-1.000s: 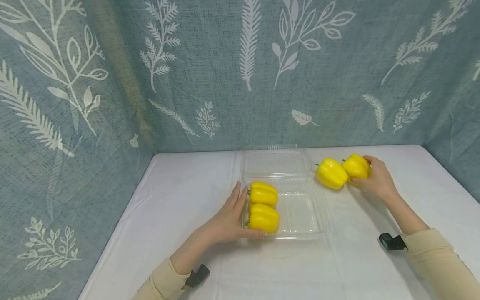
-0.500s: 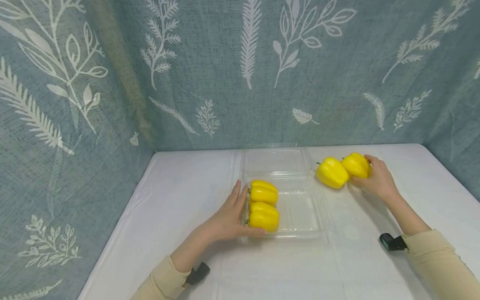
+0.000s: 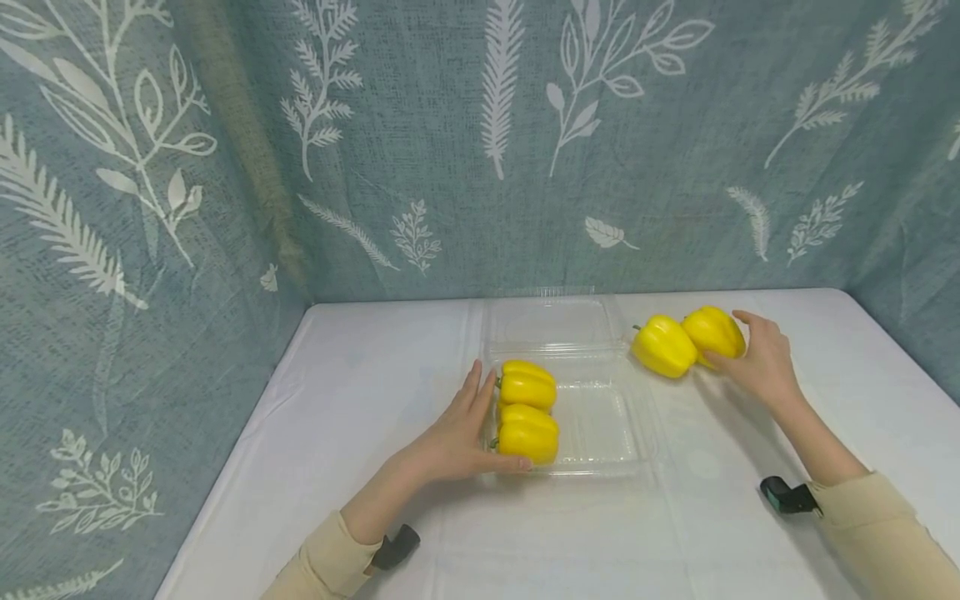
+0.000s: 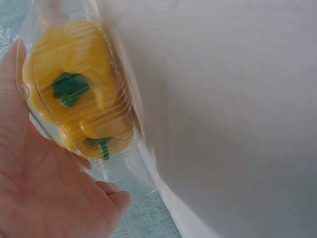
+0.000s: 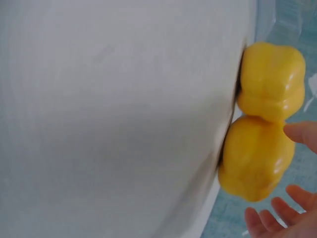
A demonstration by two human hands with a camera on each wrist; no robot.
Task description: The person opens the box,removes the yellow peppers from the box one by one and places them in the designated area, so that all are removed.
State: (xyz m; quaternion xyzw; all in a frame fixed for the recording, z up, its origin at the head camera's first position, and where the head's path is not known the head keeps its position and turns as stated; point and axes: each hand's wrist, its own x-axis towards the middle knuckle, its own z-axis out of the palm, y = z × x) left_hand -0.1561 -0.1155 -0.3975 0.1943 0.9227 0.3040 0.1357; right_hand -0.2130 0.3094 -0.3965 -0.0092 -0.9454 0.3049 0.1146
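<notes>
A clear plastic clamshell container (image 3: 596,425) stands on the table with its lid (image 3: 551,323) folded back. Along its left side, a rear yellow bell pepper (image 3: 527,385) and a front yellow bell pepper (image 3: 528,435) lie with green stems facing left. My left hand (image 3: 453,437) rests at the container's left front corner, fingers extended along the side, thumb along the front edge. To the right, two more yellow bell peppers touch: a nearer one (image 3: 665,347) and a farther one (image 3: 716,333). Around the farther pepper my right hand (image 5: 290,220) spreads its fingers, fingertips apart from it, thumb close over its surface.
A white cloth covers the table (image 3: 375,375). Behind it hangs a blue-green curtain (image 3: 450,150) with white leaf prints, which also runs down the left and right sides. A dark wrist camera (image 3: 786,496) sits at the right sleeve, another dark camera (image 3: 396,547) at the left.
My right hand has loosened from the farther pepper and drawn slightly right, opening a gap at the fingertips. That pepper has turned a little. My left hand stays at the container.
</notes>
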